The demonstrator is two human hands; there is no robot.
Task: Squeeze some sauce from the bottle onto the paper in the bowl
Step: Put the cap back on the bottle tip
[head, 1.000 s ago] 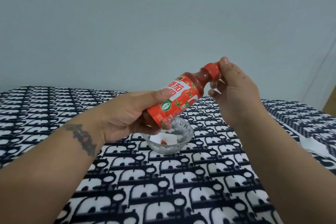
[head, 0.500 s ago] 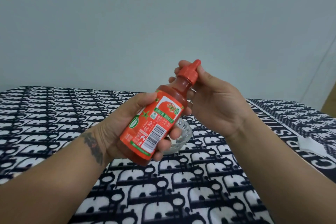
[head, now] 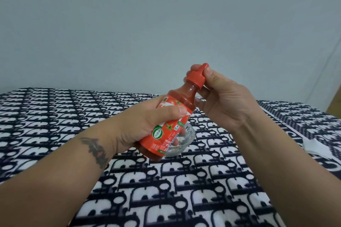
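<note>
the bottle (head: pixel 167 131) covers most of the bowl (head: pixel 188 139), so the paper inside can't be seen. white sheet (head: pixel 321 148) right of the bowl runs off frame.

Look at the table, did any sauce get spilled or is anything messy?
No spill shows on the patterned cloth. The sauce bottle is tilted but capped, held by the left hand, with the right hand at its red cap. The glass bowl is mostly hidden behind it.

Plain pale grey-blue wall (head: pixel 166 24) fills the upper half, evenly lit. Navy-and-white patterned cloth (head: pixel 175 199) covers the surface below. Tan edge (head: pixel 335 106) at 3 o'clock.
</note>
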